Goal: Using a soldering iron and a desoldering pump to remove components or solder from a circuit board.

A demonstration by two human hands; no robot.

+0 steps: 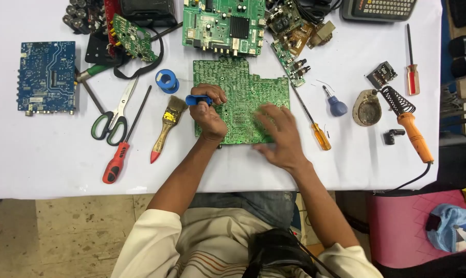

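Note:
A large green circuit board (pixel 243 87) lies solder-side up in the middle of the white table. My left hand (pixel 208 114) rests on its left edge, closed around a small blue tool (pixel 196 100) whose tip sticks out to the left. My right hand (pixel 279 136) hovers blurred over the board's lower right corner, fingers spread and holding nothing.
Left of the board lie a paintbrush (pixel 166 126), a blue solder spool (pixel 166 81), scissors (pixel 112 116), a red-handled screwdriver (pixel 120 149) and a blue circuit board (pixel 46 77). To the right are an orange-handled screwdriver (pixel 314 123), a small blue-handled tool (pixel 336 104) and an orange soldering iron (pixel 410 128). More boards (pixel 222 25) sit behind.

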